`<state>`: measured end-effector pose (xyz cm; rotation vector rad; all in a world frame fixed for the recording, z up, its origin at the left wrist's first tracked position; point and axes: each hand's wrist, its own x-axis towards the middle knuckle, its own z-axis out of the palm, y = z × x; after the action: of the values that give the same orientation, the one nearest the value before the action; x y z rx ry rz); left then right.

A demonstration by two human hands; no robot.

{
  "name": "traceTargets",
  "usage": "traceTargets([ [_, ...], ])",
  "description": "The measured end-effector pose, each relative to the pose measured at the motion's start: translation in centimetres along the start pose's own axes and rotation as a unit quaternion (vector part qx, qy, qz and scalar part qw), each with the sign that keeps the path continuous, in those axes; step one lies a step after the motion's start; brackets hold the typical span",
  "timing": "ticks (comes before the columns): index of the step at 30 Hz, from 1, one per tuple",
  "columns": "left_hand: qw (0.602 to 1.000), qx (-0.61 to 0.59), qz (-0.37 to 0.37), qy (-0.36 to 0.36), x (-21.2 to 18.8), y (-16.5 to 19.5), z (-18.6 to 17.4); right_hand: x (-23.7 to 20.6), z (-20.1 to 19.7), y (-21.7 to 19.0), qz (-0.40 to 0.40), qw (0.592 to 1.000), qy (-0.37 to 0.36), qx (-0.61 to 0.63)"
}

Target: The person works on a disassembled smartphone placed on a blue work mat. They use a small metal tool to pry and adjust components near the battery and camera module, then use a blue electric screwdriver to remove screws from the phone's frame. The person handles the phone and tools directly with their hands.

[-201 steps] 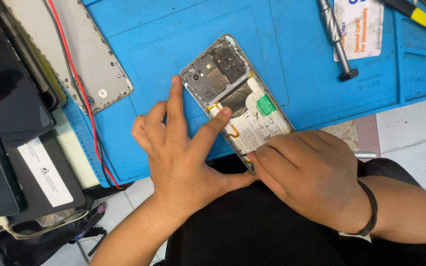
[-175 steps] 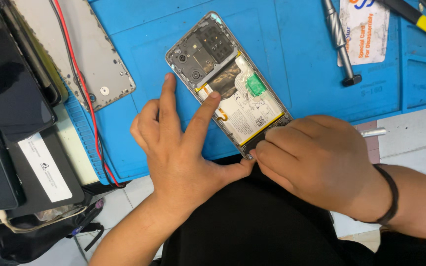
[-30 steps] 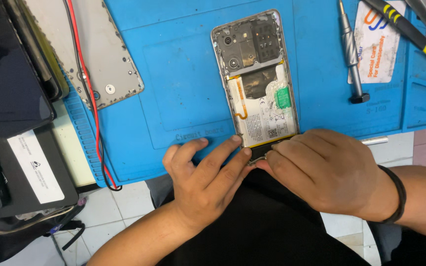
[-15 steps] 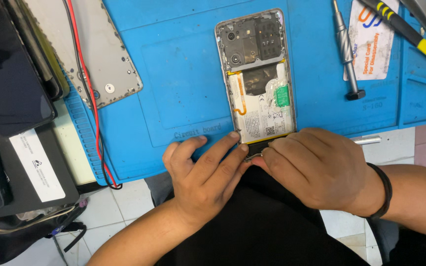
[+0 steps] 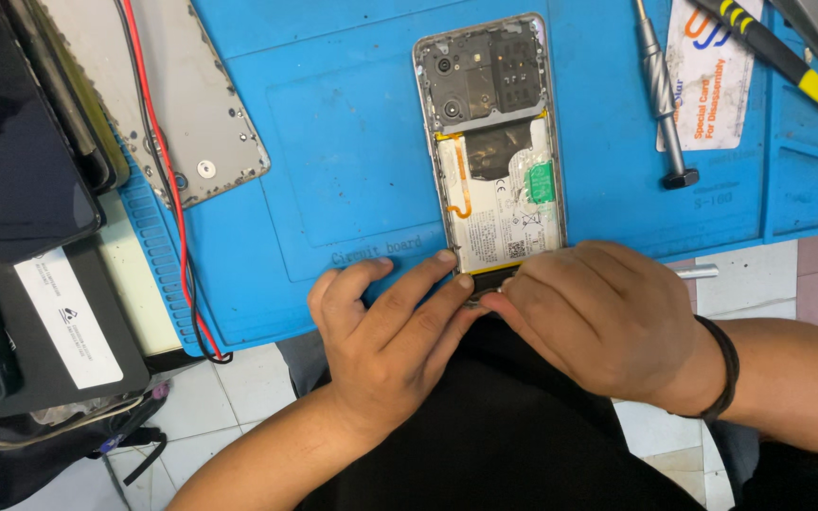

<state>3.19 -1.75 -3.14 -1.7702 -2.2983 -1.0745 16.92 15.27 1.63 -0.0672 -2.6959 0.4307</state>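
Opened phone [image 5: 492, 142] on the blue work mat [image 5: 333, 142], back cover off, lying upright near the mat's front edge. Its upper part shows dark camera modules; below sits a white battery crossed by an orange flex strip, with a green patch at right. My left hand [image 5: 385, 331] rests with fingers loosely spread, two fingertips touching the phone's bottom edge. My right hand [image 5: 598, 317] curls over the bottom corner, fingertips pressed together there. A screwdriver [image 5: 663, 90] lies well apart to the right.

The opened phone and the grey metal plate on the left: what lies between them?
Only bare blue mat lies between the opened phone and the grey metal plate, seen in the head view.
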Motion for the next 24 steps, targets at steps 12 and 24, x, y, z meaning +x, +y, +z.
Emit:
traceTargets([
  [12, 0.999, -0.017, -0.028, -0.003, 0.4, 0.5, -0.1, 0.9, -0.4, 0.6, 0.013, 0.997, -0.048, 0.055],
  [24, 1.000, -0.011, -0.028, -0.005, 0.4, 0.7, 0.0, 0.8, -0.7, 1.3, -0.005, 0.997, -0.066, 0.049],
])
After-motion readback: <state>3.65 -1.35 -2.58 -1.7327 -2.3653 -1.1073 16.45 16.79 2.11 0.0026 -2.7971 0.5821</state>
